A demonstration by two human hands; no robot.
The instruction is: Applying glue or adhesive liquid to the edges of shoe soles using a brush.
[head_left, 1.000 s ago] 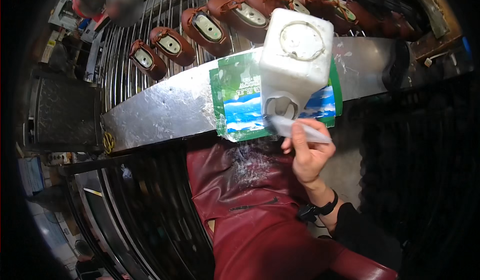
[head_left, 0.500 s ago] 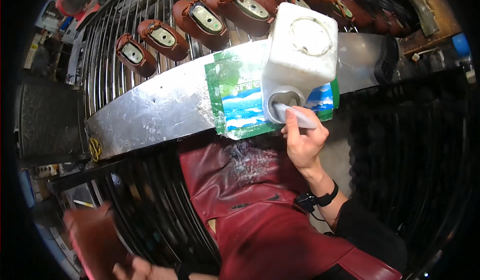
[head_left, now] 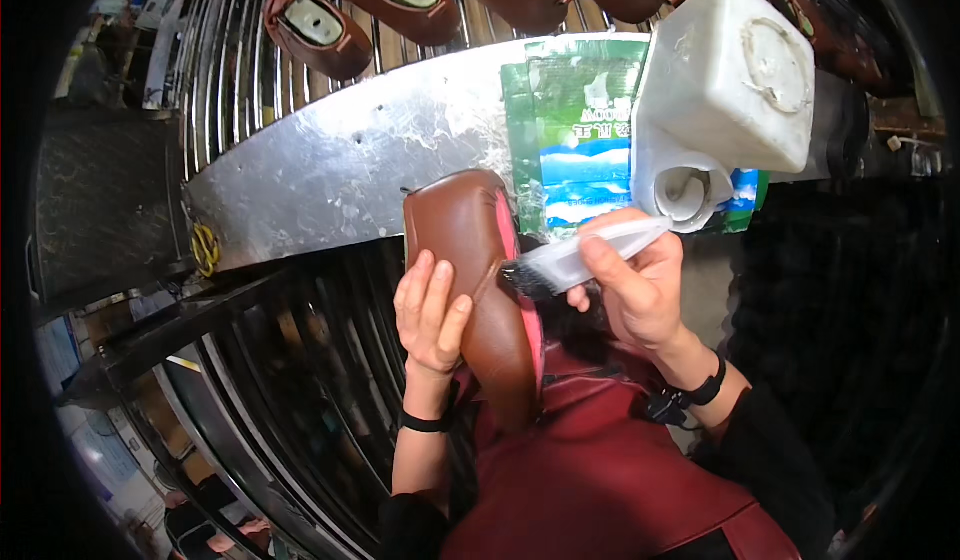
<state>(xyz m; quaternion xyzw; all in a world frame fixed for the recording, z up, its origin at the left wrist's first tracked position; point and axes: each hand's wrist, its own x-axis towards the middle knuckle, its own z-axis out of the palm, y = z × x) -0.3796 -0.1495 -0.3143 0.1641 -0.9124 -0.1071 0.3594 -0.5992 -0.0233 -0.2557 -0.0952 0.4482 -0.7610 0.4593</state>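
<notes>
A brown leather shoe (head_left: 455, 230) with a pink edge along its underside lies tilted against the near edge of the metal bench. My left hand (head_left: 430, 310) grips it from the left side, fingers spread over the leather. In my right hand (head_left: 640, 285) is a brush (head_left: 590, 258) with a pale, translucent handle. Its black bristles meet the shoe at the pink edge. Just beyond that hand a white plastic jug (head_left: 725, 70) rests on its side, its round mouth facing me with whitish stuff inside.
Under the jug lies a green and blue printed sheet (head_left: 580, 120) on the metal bench (head_left: 330, 160). Behind, several brown shoes (head_left: 315, 28) sit on a rack of metal rods (head_left: 235, 90). A yellow cord (head_left: 206, 250) hangs at the bench's left end.
My left hand has brought the shoe from the lower left up to the bench edge. My right hand has drawn the brush out of the jug's mouth and onto the shoe. The view has shifted.
</notes>
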